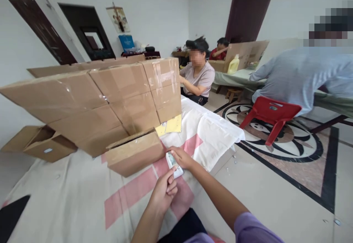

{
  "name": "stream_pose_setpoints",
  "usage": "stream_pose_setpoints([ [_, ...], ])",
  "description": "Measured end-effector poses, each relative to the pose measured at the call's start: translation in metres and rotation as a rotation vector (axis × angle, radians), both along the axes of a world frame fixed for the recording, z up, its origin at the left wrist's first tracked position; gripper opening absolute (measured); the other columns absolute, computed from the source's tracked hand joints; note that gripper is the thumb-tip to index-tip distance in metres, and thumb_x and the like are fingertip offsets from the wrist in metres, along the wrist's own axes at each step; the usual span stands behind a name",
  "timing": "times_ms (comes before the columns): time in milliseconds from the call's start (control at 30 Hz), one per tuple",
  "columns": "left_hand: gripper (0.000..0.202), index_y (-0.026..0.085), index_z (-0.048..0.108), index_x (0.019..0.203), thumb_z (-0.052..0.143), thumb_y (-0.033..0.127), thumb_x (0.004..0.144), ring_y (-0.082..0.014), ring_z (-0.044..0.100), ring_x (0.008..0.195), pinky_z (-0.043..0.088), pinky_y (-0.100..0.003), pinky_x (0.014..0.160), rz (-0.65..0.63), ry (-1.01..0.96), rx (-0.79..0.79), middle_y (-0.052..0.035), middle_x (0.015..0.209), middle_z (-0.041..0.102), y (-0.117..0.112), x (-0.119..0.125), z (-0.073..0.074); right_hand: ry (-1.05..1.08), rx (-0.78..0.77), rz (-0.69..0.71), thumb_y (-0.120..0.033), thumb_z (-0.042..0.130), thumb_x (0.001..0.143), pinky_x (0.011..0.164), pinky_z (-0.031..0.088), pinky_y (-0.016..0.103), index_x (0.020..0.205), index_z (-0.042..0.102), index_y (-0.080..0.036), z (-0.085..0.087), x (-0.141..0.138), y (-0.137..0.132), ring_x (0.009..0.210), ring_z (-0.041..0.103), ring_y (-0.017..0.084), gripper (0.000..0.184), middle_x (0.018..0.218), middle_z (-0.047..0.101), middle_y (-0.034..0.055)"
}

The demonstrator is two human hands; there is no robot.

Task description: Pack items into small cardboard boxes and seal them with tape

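Observation:
A small flat white box [178, 172] with a greenish printed face is between my two hands, over the cloth-covered table. My right hand [182, 158] is closed round its far right side. My left hand [164, 188] has its fingers curled, with thumb and forefinger at the box's near left edge. Whether a smaller piece is pinched there is too small to tell. Just beyond my hands, an open cardboard box [135, 153] stands on the table; its inside is hidden.
Stacked cardboard cartons [121, 96] form a wall across the table. An open carton [51, 143] lies at left, and a yellow sheet [171, 125] by the stack. A person [199, 75] sits beyond. At right, another person sits on a red chair [271, 112] at a second table.

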State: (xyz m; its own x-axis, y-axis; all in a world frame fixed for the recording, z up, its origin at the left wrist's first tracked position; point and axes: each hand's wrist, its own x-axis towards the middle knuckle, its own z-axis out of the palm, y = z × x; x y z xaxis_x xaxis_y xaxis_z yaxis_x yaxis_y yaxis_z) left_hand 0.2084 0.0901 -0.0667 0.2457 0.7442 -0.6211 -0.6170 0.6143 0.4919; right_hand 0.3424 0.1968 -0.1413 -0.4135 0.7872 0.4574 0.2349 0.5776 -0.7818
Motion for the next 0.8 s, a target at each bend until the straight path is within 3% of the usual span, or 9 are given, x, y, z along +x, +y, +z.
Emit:
stream_pose_setpoints([
  [467,0.02,0.009,0.06,0.116,0.049,0.015,0.1,-0.0013,0.019,0.034,0.011,-0.016,0.039,-0.019,-0.008,-0.001,0.0129,0.044,0.028,-0.024,-0.005,-0.002,0.008,-0.044,0.011,-0.05,0.028,0.109,0.097,0.048,0.036,0.118,0.063,-0.02,-0.001,0.0,0.002,0.106,0.064,0.022,0.048,0.114,0.069,0.0086],
  [633,0.018,0.008,0.061,0.113,0.051,0.015,0.099,-0.0017,0.017,0.034,0.01,-0.016,0.04,0.004,-0.017,-0.008,0.0133,0.043,0.027,-0.024,-0.001,0.002,0.014,-0.053,0.02,-0.05,0.029,0.109,0.1,0.047,0.037,0.119,0.062,-0.019,-0.001,-0.001,0.004,0.109,0.064,0.023,0.047,0.117,0.069,0.009],
  [800,0.014,0.009,0.062,0.106,0.057,0.016,0.095,-0.0017,0.017,0.035,0.009,-0.016,0.039,0.004,0.003,-0.037,0.0132,0.044,0.026,-0.025,0.006,-0.005,0.012,-0.053,0.023,-0.049,0.029,0.109,0.096,0.048,0.036,0.12,0.062,-0.018,-0.001,-0.001,0.005,0.105,0.065,0.022,0.047,0.113,0.069,0.0093],
])
